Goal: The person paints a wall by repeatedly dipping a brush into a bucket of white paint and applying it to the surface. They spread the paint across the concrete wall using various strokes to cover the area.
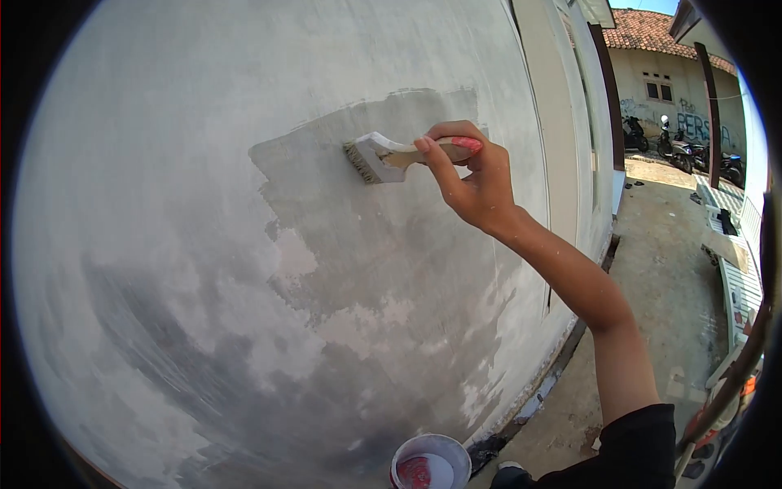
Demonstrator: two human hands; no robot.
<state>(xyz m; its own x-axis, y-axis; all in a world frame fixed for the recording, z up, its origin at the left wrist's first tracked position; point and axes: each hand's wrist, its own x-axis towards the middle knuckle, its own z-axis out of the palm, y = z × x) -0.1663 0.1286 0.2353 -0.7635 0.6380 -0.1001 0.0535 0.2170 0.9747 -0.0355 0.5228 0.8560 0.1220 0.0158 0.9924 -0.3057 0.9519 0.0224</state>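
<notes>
So from my feed: my right hand (pixel 476 183) is up in the upper middle, wrapped round the handle of the flat wooden-handled paintbrush (pixel 399 155), bristles pointing left and pressed on the big plastered wall (pixel 163 163) that fills everything left and centre. My forearm runs down to the lower right from there. Down at the bottom edge, below the hand and close to the wall's foot, sits the small round plastic paint tub (pixel 432 464). Right of the wall the concrete walkway (pixel 660 269) stretches away, with parked motorbikes (pixel 688 151) at its far end in front of the tile-roofed house (pixel 676 73). A slatted bench (pixel 737 269) lines the right edge.
</notes>
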